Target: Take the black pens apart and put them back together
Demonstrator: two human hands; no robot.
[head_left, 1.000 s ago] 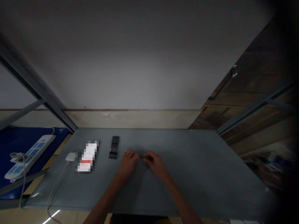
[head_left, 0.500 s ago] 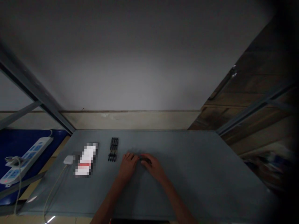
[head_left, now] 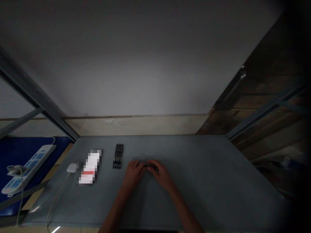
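A white charger (head_left: 72, 167), a pixelated item (head_left: 91, 167) and a row of dark slender pieces (head_left: 118, 156) lie on the grey table (head_left: 206, 174), then comes the curled left hand (head_left: 132, 174), whose grip I cannot tell, then, between the hands, a small dark object (head_left: 147, 164) that the right hand (head_left: 161, 176) pinches.

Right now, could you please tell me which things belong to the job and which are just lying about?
Belong to the job:
small dark piece in the right hand, by the left hand
lined-up dark pieces on the table, probably

Apparently just lying about:
pixelated item
white adapter
white power strip
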